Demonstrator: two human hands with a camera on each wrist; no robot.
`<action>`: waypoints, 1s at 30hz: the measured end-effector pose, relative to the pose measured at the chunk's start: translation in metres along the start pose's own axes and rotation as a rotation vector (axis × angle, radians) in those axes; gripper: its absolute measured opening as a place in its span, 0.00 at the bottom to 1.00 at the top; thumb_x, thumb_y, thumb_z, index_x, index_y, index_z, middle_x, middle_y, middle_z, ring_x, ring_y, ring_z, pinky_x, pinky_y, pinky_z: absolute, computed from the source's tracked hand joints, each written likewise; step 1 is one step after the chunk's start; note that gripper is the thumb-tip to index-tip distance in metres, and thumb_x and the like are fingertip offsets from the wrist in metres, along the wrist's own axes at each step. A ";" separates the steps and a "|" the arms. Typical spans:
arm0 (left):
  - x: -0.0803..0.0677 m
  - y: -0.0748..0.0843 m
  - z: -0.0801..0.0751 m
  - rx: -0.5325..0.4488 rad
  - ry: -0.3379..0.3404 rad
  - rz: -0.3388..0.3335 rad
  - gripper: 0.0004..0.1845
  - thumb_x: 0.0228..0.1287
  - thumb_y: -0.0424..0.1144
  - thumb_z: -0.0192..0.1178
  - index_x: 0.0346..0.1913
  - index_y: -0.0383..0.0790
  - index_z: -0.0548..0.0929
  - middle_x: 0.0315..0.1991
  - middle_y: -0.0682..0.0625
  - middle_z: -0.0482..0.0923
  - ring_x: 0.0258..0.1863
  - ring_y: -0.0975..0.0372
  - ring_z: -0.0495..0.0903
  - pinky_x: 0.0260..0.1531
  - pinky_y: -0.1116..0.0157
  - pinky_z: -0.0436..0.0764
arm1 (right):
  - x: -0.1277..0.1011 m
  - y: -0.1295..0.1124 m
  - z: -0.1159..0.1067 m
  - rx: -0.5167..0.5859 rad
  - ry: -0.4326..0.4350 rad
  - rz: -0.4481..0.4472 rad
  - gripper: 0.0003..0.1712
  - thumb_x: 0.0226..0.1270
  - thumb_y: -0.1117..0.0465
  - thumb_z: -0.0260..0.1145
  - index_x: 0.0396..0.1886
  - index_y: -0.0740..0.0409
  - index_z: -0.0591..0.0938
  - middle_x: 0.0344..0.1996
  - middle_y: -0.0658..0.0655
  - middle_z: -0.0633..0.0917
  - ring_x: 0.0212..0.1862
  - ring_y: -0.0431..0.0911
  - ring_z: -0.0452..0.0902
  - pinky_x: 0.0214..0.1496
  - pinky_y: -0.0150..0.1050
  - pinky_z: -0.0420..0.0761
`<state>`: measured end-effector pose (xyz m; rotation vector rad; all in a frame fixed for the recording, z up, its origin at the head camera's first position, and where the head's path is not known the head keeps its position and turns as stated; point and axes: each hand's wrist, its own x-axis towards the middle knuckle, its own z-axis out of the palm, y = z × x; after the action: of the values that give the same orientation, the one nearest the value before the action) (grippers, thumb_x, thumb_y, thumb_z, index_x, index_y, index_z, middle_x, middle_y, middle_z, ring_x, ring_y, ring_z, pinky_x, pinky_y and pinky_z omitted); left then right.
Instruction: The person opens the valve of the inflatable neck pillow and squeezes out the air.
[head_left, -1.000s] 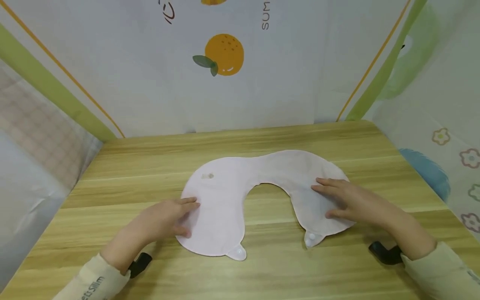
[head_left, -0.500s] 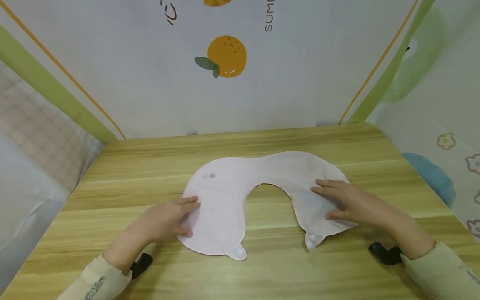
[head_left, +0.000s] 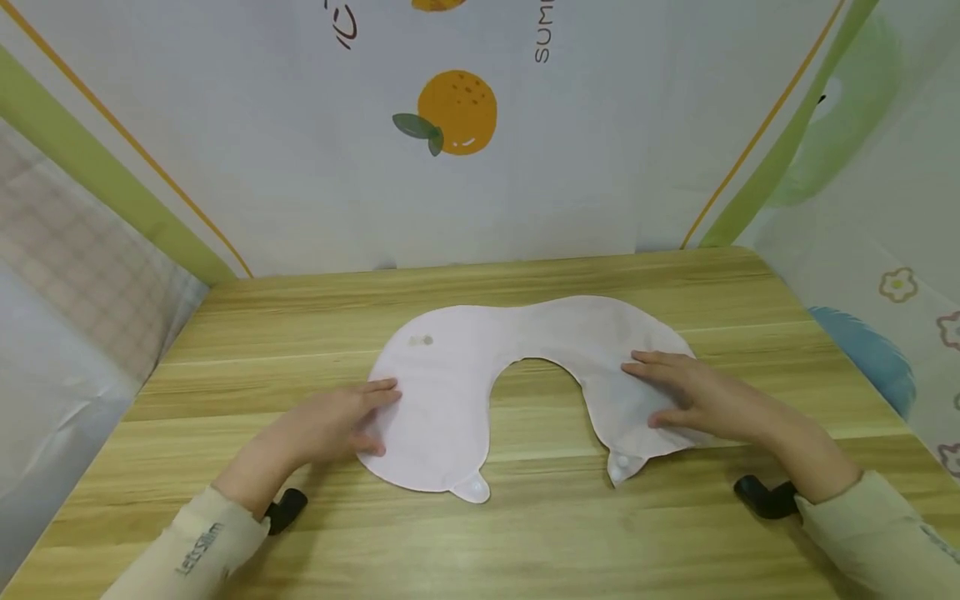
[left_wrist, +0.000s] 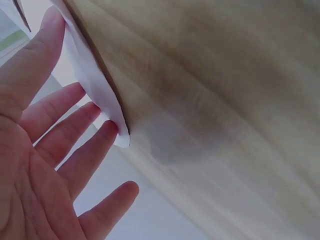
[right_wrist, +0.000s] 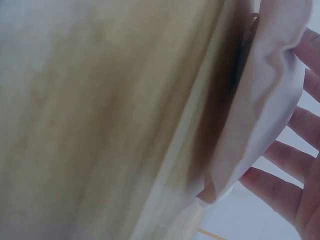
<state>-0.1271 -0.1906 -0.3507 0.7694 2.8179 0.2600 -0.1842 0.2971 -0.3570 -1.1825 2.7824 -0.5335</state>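
Note:
A flat, pale pink U-shaped neck pillow (head_left: 438,400) lies on the wooden table, its opening facing me. It looks deflated, with a small clear valve (head_left: 422,340) near the upper left. A snap tab (head_left: 471,487) sticks out at the left arm's end, and another snap tab (head_left: 624,467) at the right arm's end. My left hand (head_left: 326,429) rests spread on the pillow's left outer edge. Against its right side lies my right hand (head_left: 705,396), fingers extended over the fabric. Both wrist views show fingertips touching the pillow's edge, slightly wrinkled under the right hand (right_wrist: 295,145).
The wooden table (head_left: 547,542) ends at the back against a white cloth (head_left: 570,167) printed with an orange. Patterned cloths also hang at left and right. A black mount (head_left: 287,511) sits under the left wrist, and a similar black mount (head_left: 765,497) under the right.
Over the last half second, both hands and the pillow have slid slightly away from me along the table. The head view has also shifted a little. Both hands keep their spread pose.

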 end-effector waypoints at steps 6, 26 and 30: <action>0.004 0.000 -0.004 -0.007 -0.022 -0.015 0.40 0.56 0.48 0.72 0.68 0.33 0.73 0.71 0.37 0.67 0.68 0.41 0.70 0.64 0.45 0.73 | 0.004 0.002 -0.002 -0.007 0.014 -0.016 0.39 0.57 0.53 0.75 0.69 0.56 0.74 0.69 0.66 0.73 0.68 0.65 0.69 0.63 0.62 0.73; 0.012 -0.006 -0.007 0.000 -0.022 -0.009 0.39 0.58 0.47 0.71 0.69 0.30 0.71 0.71 0.35 0.67 0.69 0.40 0.69 0.66 0.44 0.71 | 0.018 0.007 -0.006 0.017 -0.026 -0.005 0.38 0.59 0.54 0.74 0.68 0.60 0.75 0.69 0.68 0.72 0.69 0.66 0.67 0.65 0.62 0.70; 0.014 -0.009 -0.006 -0.012 -0.022 -0.013 0.39 0.58 0.47 0.70 0.69 0.30 0.71 0.71 0.35 0.67 0.69 0.40 0.68 0.67 0.44 0.70 | 0.021 0.007 -0.006 0.010 -0.024 -0.010 0.38 0.58 0.57 0.75 0.68 0.61 0.75 0.69 0.68 0.72 0.69 0.66 0.67 0.66 0.62 0.70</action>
<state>-0.1450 -0.1918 -0.3490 0.7462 2.7974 0.2648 -0.2054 0.2885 -0.3523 -1.1940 2.7517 -0.5300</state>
